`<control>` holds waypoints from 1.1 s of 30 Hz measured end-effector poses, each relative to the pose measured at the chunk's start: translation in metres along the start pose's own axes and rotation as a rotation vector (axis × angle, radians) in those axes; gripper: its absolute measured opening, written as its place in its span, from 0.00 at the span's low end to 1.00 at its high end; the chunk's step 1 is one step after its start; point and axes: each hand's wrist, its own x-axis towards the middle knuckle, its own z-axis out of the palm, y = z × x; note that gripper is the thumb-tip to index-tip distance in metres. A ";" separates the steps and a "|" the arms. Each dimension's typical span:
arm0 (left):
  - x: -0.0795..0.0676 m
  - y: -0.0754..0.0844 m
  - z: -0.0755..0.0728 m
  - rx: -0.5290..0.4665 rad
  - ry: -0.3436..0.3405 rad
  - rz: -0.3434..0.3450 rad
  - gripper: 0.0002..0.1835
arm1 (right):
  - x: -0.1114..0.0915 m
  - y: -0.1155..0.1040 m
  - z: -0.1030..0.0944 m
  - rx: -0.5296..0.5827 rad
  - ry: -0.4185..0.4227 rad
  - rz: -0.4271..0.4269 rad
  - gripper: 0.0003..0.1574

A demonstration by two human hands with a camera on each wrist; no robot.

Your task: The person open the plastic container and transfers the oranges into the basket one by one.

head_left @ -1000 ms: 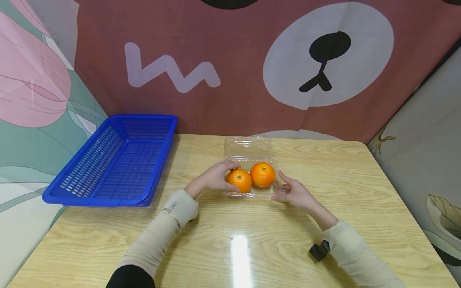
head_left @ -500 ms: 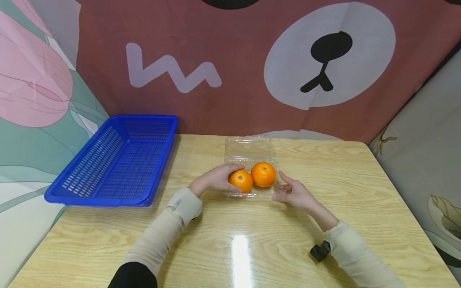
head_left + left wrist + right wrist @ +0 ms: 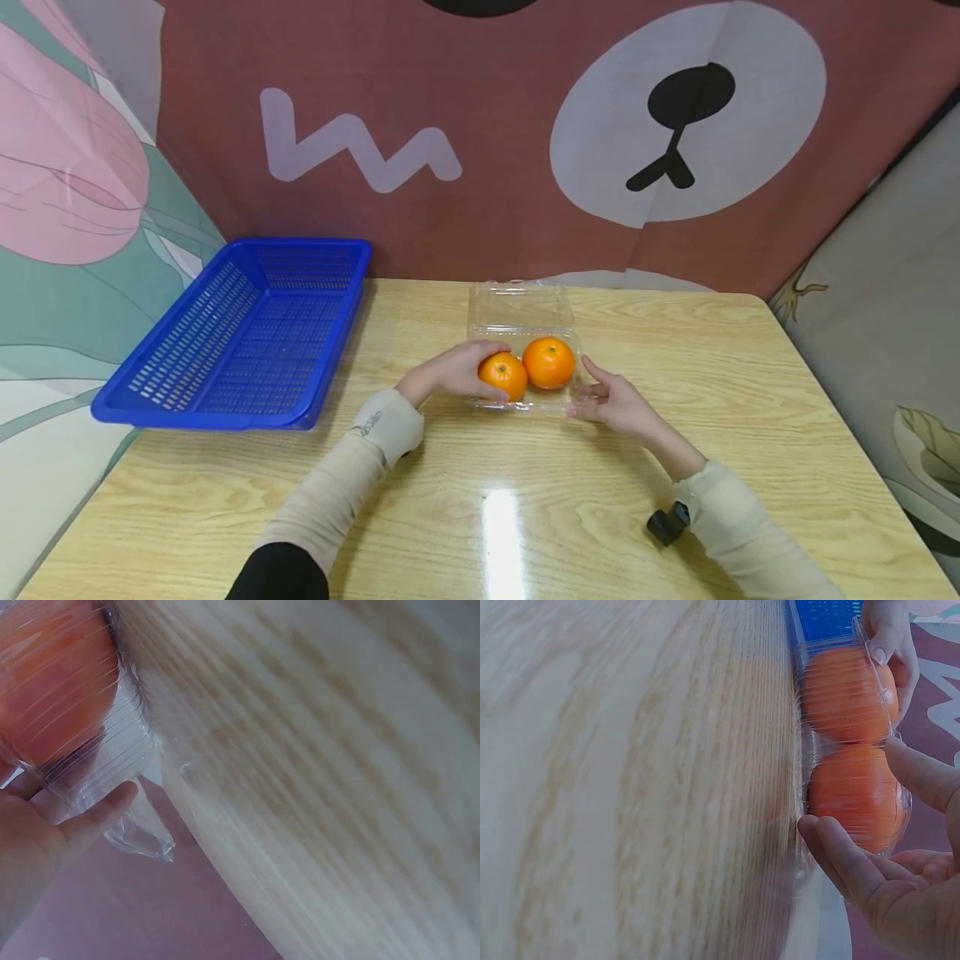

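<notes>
A clear plastic clamshell box (image 3: 521, 308) lies on the table with its lid folded back toward the wall. Two oranges sit side by side in its base. Around the left orange (image 3: 504, 376) my left hand (image 3: 456, 369) curves, thumb in front and fingers behind. The right orange (image 3: 550, 363) is untouched. At the box's right side, my right hand (image 3: 617, 405) holds the edge between thumb and fingers. Seen low from the right wrist, the thumb (image 3: 922, 771) meets the rim and the fingertips (image 3: 832, 840) lie against the ribbed wall. The left wrist view has one orange (image 3: 56, 682) behind ribbed plastic.
A blue plastic basket (image 3: 198, 419) stands at the table's left, against the wall hanging. The wooden table (image 3: 585, 508) reaches the printed cloth (image 3: 480, 225) behind. A small black device (image 3: 667, 525) is strapped under the right wrist.
My left hand has slid slightly to the right around the left orange, which has shifted a little with it. The right hand and the box have hardly moved.
</notes>
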 end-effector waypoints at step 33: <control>-0.011 0.019 -0.020 -0.219 0.333 -0.144 0.38 | 0.001 0.002 0.001 0.014 -0.006 -0.009 0.58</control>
